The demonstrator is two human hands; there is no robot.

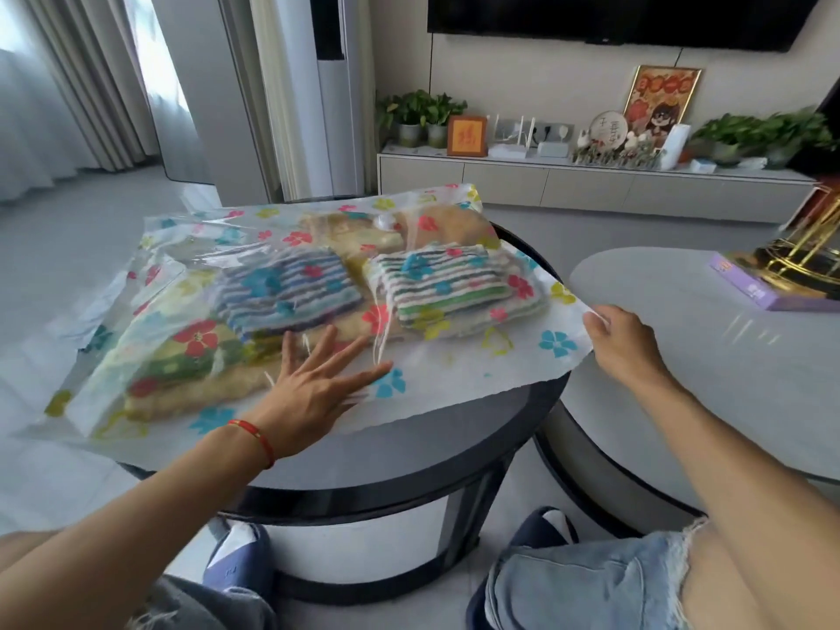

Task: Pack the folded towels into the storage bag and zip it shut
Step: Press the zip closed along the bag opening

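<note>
A clear storage bag (pixel 459 370) printed with coloured flowers lies flat across the round dark table (pixel 422 466). Inside it are several folded towels: a blue striped towel (pixel 286 288), a green striped towel (pixel 450 284), beige towels (pixel 359 234) behind and a green one (pixel 182 361) at the near left. My left hand (pixel 318 379) rests flat on the bag with fingers spread, just in front of the blue striped towel. My right hand (pixel 622 338) pinches the bag's right-hand edge. I cannot make out the zip.
A second round grey table (pixel 709 356) stands to the right with a purple box (pixel 759 284) and a gold stand (pixel 804 252) on it. Behind are a low TV cabinet (pixel 591 184) with plants and frames. My knees and blue slippers (pixel 236 561) are below the table.
</note>
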